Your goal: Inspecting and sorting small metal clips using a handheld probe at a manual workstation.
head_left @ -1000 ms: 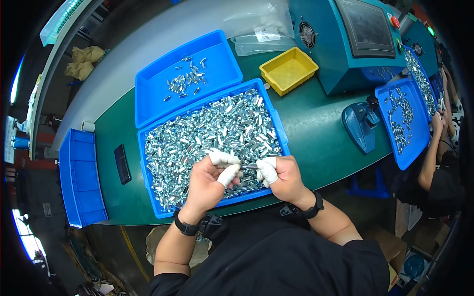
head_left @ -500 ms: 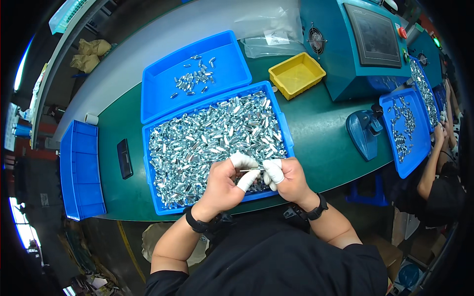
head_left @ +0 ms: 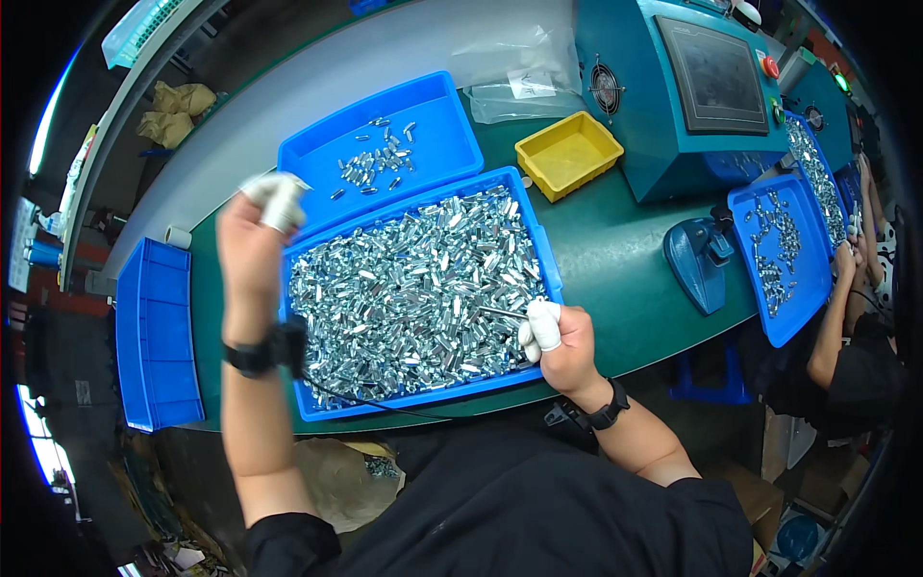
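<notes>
Head view: left hand (head_left: 258, 216) raised over rear tray (head_left: 452, 144), fingers pinched, contents unclear; tweezers (head_left: 505, 313) gripped by right hand (head_left: 562, 338); few parts (head_left: 370, 165) sorted, full tray (head_left: 543, 260) left.

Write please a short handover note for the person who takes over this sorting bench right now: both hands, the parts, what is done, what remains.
Left hand: raised over the near corner of the far blue tray, white-wrapped fingertips pinched; whether it holds a part is unclear.
Right hand: at the right edge of the near blue tray, holding a thin metal tool.
Done: a few metal parts lie in the far tray.
Left: the near tray is still heaped with metal parts.
</notes>
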`<state>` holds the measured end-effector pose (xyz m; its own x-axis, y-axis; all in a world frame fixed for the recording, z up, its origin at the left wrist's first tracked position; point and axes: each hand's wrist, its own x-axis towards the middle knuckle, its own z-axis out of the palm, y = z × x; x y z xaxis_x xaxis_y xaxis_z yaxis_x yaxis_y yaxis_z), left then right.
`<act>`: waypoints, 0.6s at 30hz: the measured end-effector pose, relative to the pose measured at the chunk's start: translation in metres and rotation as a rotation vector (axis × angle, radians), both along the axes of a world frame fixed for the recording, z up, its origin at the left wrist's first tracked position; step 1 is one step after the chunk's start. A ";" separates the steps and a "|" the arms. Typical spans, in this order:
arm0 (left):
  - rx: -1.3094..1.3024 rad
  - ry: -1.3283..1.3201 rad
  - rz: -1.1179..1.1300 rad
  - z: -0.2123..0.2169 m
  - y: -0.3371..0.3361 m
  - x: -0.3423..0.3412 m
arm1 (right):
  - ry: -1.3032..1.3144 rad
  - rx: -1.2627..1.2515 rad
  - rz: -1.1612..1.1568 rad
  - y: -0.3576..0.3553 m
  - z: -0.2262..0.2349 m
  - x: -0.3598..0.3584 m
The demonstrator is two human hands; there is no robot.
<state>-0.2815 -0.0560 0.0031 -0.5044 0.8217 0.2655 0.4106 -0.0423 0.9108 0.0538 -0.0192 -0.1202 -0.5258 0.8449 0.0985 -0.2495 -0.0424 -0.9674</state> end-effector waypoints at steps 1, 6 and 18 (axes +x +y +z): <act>-0.015 0.079 0.016 0.023 0.002 -0.017 | 0.001 -0.002 -0.003 -0.002 0.000 0.001; 0.080 0.130 -0.067 0.118 0.003 -0.096 | 0.018 -0.050 -0.019 -0.005 0.002 -0.001; -0.435 0.721 0.049 0.031 0.022 -0.118 | 0.006 -0.058 -0.040 -0.010 0.009 -0.014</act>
<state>-0.3996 -0.0336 0.0344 -0.3705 0.9067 0.2015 0.8902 0.2847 0.3556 0.0394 -0.0296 -0.1116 -0.4906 0.8698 0.0519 -0.2577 -0.0879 -0.9622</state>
